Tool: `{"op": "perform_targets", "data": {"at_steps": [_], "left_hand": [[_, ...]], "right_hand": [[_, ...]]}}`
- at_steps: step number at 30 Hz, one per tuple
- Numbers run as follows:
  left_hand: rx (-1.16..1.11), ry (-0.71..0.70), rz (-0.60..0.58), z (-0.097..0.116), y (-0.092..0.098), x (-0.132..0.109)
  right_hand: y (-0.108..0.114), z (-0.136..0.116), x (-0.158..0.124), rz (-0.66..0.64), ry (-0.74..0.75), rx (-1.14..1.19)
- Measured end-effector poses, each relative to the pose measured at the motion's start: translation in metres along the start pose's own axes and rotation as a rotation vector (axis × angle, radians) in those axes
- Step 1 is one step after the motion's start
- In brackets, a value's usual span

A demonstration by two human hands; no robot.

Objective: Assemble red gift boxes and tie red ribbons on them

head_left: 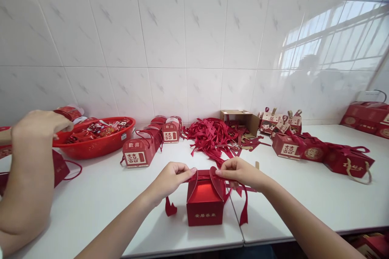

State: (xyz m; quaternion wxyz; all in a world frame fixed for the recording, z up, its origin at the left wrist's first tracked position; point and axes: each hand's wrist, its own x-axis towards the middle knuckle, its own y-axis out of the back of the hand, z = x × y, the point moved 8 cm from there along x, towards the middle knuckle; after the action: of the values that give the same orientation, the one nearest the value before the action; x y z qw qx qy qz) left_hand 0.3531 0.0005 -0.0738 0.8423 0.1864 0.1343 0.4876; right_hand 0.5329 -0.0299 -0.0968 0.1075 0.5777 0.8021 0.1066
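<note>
A small red gift box with gold lettering stands upright near the table's front edge, its curved top flaps drawn together. Across its top runs a red ribbon, whose tails hang on both sides. My left hand is closed in a pinch on the ribbon at the box's upper left. At the upper right, my right hand pinches the ribbon, its thumb against the flap. The fingers cover part of the ribbon between the tails and the box.
Behind lie a heap of red ribbons and an open cardboard box. Finished-looking gift boxes stand left and right. A red basin holds wrapped sweets. Another person's arm reaches in at left.
</note>
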Motion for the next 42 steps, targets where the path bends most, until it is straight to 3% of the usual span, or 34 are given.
{"op": "perform_targets", "data": {"at_steps": [8,14,24,32,37,42], "left_hand": [[0.064,-0.045,0.043,-0.009,0.004,0.006],[0.135,-0.025,0.102,-0.028,0.005,0.002],[-0.158,0.049,0.019,-0.067,-0.012,0.003],[-0.231,0.065,0.033,-0.09,-0.015,0.009],[-0.166,0.087,0.045,-0.09,-0.009,0.008],[-0.176,0.145,-0.047,-0.097,-0.005,0.004]], "right_hand": [[-0.002,0.001,0.005,0.031,0.025,-0.043],[-0.004,0.018,0.005,0.066,0.026,-0.189],[-0.009,0.037,0.001,0.048,0.104,-0.161],[-0.003,0.049,0.001,0.156,0.16,-0.22],[0.001,0.055,0.001,0.107,0.071,-0.13],[-0.002,0.053,-0.006,-0.028,0.013,0.077]]}}
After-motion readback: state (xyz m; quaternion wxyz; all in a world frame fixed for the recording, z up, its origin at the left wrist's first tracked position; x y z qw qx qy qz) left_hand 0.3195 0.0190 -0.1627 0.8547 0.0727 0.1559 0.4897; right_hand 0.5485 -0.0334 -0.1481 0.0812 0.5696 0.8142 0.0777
